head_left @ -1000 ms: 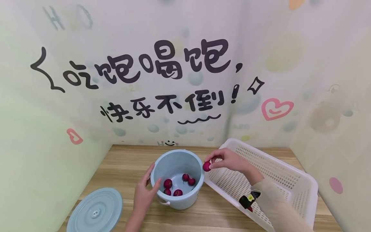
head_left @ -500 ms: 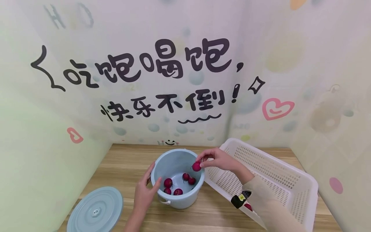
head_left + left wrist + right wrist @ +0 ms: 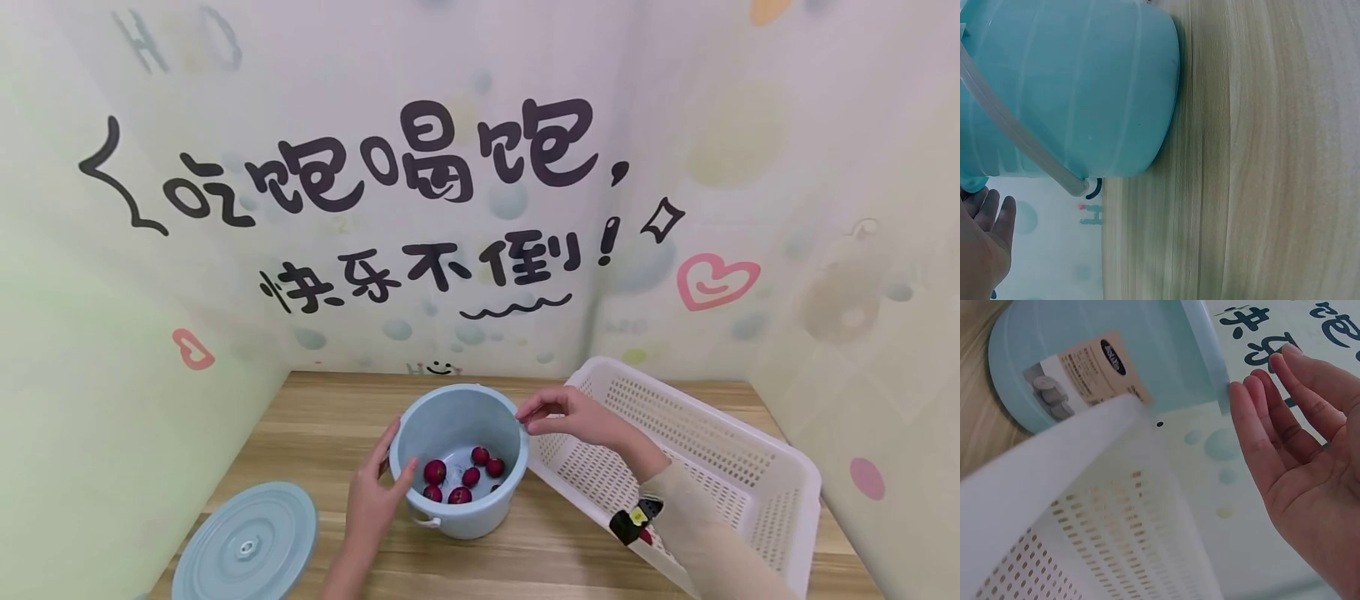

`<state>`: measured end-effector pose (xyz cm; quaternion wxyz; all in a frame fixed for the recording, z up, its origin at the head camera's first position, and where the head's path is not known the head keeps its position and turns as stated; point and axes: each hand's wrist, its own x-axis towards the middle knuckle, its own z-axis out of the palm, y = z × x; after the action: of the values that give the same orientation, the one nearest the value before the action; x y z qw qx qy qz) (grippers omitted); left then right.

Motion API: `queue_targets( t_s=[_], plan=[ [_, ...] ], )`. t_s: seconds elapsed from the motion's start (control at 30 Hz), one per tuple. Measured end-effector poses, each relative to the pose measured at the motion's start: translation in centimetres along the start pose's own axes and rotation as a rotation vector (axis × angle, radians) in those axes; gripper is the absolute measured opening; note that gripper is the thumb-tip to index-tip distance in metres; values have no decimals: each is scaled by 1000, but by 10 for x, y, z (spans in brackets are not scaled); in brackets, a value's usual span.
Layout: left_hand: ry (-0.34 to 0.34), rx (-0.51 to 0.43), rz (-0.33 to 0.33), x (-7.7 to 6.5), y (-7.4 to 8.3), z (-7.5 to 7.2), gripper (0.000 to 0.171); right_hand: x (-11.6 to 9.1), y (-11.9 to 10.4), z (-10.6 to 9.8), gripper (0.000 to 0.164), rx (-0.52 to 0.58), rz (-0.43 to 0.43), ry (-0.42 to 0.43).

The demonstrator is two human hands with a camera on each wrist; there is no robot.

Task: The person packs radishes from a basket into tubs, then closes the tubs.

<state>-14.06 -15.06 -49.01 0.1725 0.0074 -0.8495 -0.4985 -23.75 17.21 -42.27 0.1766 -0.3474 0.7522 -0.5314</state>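
Note:
A light blue bucket (image 3: 480, 523) stands upright on the wooden table. Several small red radishes (image 3: 470, 477), some with thin root tails, lie on its floor. My left hand (image 3: 372, 492) grips the bucket's left rim, thumb over the edge and fingers along the outside; the left wrist view shows part of that hand (image 3: 985, 250) beside the bucket. At the right rim hovers my right hand (image 3: 566, 415), holding nothing. In the right wrist view its fingers are loosely bent, and the hand (image 3: 1310, 456) is close to the bucket's edge.
A white perforated basket (image 3: 806, 500) sits to the right, near the bucket; a red radish (image 3: 646, 536) shows in it beside the right wrist strap. The blue round lid (image 3: 247, 533) lies at front left. A patterned wall (image 3: 480, 350) rises behind the table.
My right hand carried a radish leftward over the bucket and let it go; that radish now lies inside with the others. The hand then drew back slightly right. My left hand stayed put.

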Motion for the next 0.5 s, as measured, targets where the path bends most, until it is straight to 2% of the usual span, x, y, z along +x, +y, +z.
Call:
queue_targets(
  t_s=[0.27,0.5],
  plan=[
    [-1,6,0,0,1,0,63,-17,11,-11,25,21,59,24],
    [-1,9,-6,1,0,0,63,-31,22,-17,34,33,73,31]
  ],
)
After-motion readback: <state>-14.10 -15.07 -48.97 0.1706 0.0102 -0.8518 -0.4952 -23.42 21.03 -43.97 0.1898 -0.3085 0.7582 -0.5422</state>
